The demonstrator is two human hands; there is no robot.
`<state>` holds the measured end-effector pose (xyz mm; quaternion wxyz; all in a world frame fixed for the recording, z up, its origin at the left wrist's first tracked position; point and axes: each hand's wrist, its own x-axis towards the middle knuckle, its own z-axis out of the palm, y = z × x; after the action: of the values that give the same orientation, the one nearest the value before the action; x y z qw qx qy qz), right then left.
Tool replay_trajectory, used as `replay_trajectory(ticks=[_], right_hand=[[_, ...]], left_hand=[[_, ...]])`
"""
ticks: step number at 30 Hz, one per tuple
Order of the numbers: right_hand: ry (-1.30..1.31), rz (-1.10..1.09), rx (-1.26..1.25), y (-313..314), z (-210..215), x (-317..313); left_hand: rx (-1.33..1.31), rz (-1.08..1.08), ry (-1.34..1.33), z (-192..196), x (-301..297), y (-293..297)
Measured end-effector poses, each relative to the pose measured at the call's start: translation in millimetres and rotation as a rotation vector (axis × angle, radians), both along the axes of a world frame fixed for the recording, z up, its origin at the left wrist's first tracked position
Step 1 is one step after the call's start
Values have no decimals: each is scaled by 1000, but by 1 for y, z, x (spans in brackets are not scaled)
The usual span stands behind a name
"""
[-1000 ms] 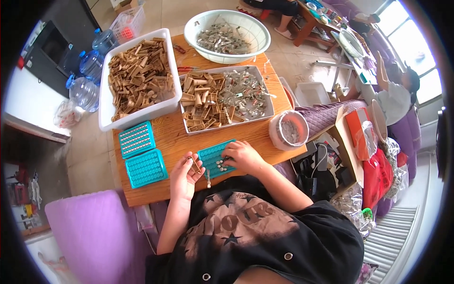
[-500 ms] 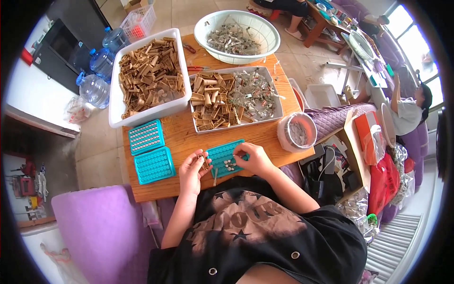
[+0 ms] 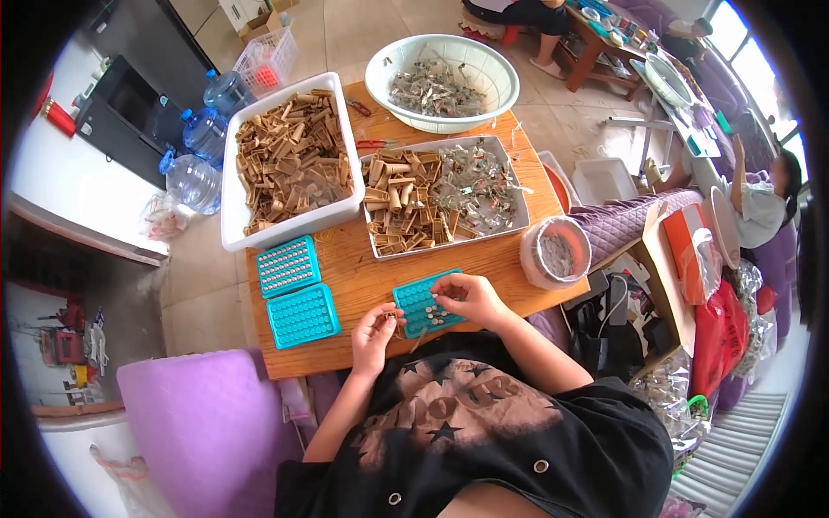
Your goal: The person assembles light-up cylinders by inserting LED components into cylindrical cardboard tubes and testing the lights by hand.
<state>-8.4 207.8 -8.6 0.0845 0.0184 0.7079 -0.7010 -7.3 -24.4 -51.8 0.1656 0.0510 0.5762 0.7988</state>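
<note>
My left hand is closed round a small brown plastic casing, held just left of a teal grid tray. My right hand is over the tray's right part, thumb and fingertips pinched together; what they hold, if anything, is too small to make out. Several small round silvery pieces, like button cells, lie loose on the tray below those fingers. A thin, light stick-like tool rests at the tray's near edge.
A white bin of brown casings stands left. A shallow box holds casings and wired parts; behind it is a pale green basin. A lined tub stands right. Two teal trays lie left, one filled with silvery pieces.
The whole view has shifted, so the table appears lower and further right. The brown casing is turned differently in my left hand. My right hand is slightly nearer my left.
</note>
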Motion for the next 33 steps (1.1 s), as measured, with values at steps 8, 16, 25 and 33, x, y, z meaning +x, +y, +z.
replay_trajectory(ticks=[8, 16, 25, 33], right_hand=[[167, -10, 209, -28, 17, 3], [633, -4, 469, -42, 20, 0], [731, -16, 538, -40, 30, 7], [514, -31, 402, -37, 44, 10]], left_hand=[[-8, 48, -74, 17, -2, 13], [29, 2, -124, 45, 3, 24], [38, 14, -146, 62, 4, 31], [-317, 122, 199, 59, 13, 43]])
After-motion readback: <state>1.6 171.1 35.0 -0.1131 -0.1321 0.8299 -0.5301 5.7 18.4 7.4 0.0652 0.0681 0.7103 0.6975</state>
